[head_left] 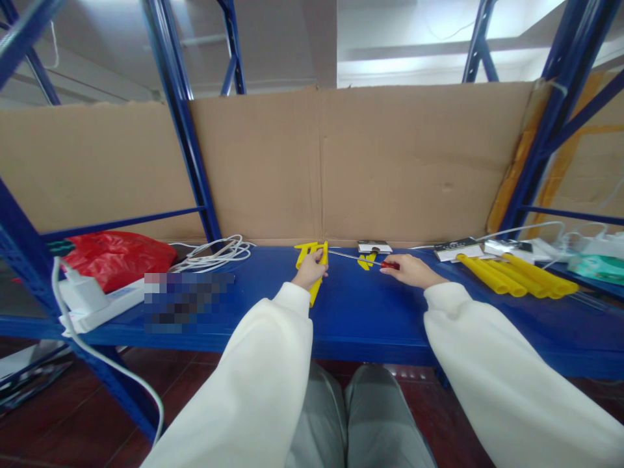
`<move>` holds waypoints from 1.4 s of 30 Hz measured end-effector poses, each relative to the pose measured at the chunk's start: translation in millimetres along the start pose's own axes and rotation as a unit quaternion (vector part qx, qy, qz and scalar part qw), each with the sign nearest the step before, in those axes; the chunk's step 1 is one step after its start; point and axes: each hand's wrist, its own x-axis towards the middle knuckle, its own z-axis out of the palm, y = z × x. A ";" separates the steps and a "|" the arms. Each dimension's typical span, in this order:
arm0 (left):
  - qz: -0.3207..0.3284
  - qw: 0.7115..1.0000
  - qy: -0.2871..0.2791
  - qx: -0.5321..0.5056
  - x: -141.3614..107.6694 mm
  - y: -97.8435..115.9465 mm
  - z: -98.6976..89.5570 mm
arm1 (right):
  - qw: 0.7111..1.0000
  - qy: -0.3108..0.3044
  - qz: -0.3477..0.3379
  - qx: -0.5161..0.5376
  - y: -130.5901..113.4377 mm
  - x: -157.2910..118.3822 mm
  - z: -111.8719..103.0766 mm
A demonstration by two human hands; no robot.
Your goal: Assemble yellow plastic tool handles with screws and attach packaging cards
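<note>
My left hand [310,268] is closed on a yellow plastic part [316,292] near the middle of the blue shelf [361,325]. In my right hand [408,270] is the red handle of a screwdriver [390,264]. Its long metal shaft points left, and its tip is near the upper end of the yellow part; contact is too small to make out. Between my hands, small yellow pieces [363,263] lie below a black-and-white card [375,247]. Another yellow piece [306,246] shows just behind my left hand.
Several yellow tubes [519,276] and a packaged card [457,249] lie at the right. A red bag [121,257], coiled white cable [219,255] and power strip [104,309] are at the left. Cardboard [390,162] stands behind, between blue posts.
</note>
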 end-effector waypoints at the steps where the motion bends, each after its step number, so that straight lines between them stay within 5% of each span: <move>1: 0.003 1.000 -0.004 0.012 -0.3 0.5 0.1 | 1.000 -0.006 0.001 0.006 1.1 0.3 0.8; 17: 0.002 1.000 -0.011 0.015 2.3 1.0 2.6 | 0.999 -0.040 -0.024 0.028 15.1 6.2 11.5; 28: -0.005 1.000 -0.027 0.014 2.7 1.5 2.9 | 0.997 -0.008 0.069 0.028 42.5 4.8 4.3; 42: 0.014 0.996 -0.030 0.078 -1.7 -1.8 7.7 | 0.981 -0.129 0.135 0.057 58.3 -8.7 -13.4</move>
